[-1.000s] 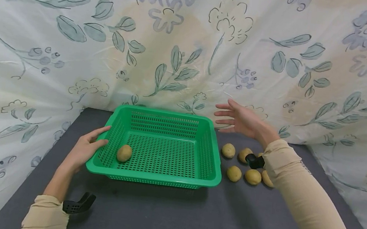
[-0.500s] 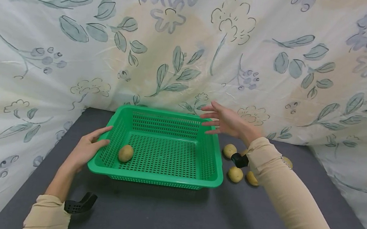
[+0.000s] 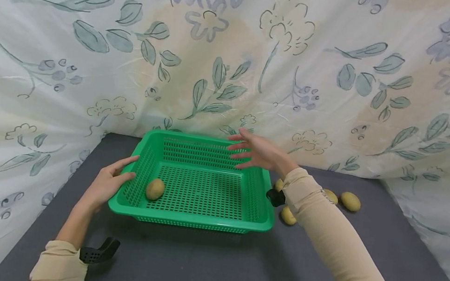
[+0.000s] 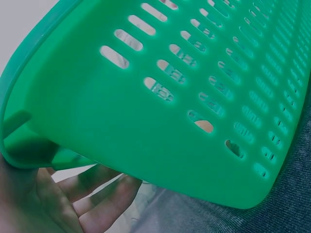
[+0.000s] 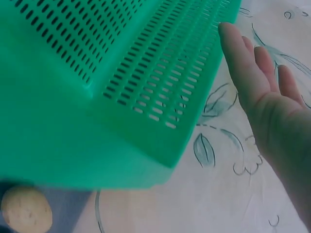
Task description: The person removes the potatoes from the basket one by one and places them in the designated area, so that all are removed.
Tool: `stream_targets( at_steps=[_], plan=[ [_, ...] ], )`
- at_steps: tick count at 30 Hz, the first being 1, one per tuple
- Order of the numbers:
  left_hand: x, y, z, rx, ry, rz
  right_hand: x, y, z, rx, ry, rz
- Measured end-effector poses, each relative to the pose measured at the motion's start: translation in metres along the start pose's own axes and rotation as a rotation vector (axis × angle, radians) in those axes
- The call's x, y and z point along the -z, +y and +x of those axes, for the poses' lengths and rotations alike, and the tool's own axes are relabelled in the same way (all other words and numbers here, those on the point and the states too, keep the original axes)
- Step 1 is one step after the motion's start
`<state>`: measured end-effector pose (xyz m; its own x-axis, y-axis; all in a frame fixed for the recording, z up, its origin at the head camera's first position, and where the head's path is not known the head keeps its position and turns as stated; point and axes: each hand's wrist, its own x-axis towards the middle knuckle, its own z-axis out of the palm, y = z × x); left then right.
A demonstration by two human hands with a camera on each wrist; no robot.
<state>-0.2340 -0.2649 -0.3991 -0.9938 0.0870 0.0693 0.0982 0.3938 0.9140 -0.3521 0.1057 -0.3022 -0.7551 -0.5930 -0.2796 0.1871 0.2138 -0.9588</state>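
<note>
A green plastic basket (image 3: 190, 219) with slotted walls stands on the dark table. One potato (image 3: 155, 189) lies inside it, near the left wall. My left hand (image 3: 108, 181) grips the basket's left rim; in the left wrist view its fingers (image 4: 109, 201) reach under the rim against the outer wall. Over the back right corner of the basket hovers my right hand (image 3: 258, 150), holding nothing, fingers spread and pointing left. The right wrist view has that hand (image 5: 272, 104) next to the rim, fingers extended.
Several potatoes lie on the table right of the basket, one potato (image 3: 350, 201) farthest right and another potato (image 3: 288, 216) nearer; my right sleeve (image 3: 324, 220) partly covers the group. A floral curtain (image 3: 227, 56) hangs behind and at both sides of the dark table (image 3: 201, 269).
My right hand has moved left, from beside the basket to over its back right corner. The sleeve now covers different potatoes. My left hand stays on the rim.
</note>
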Motion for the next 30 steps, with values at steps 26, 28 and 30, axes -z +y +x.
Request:
stream_targets(
  at_steps=[26,28,30],
  plan=[
    [0.0,0.002,0.001,0.011,0.001,0.005,-0.049,0.018,0.051,-0.069,-0.1,-0.073],
    [0.0,0.002,0.001,0.009,0.002,0.006,-0.054,0.017,0.055,-0.074,-0.116,-0.073],
    [0.001,0.001,0.001,0.009,0.001,0.006,-0.059,0.016,0.059,-0.073,-0.129,-0.078]
  ],
)
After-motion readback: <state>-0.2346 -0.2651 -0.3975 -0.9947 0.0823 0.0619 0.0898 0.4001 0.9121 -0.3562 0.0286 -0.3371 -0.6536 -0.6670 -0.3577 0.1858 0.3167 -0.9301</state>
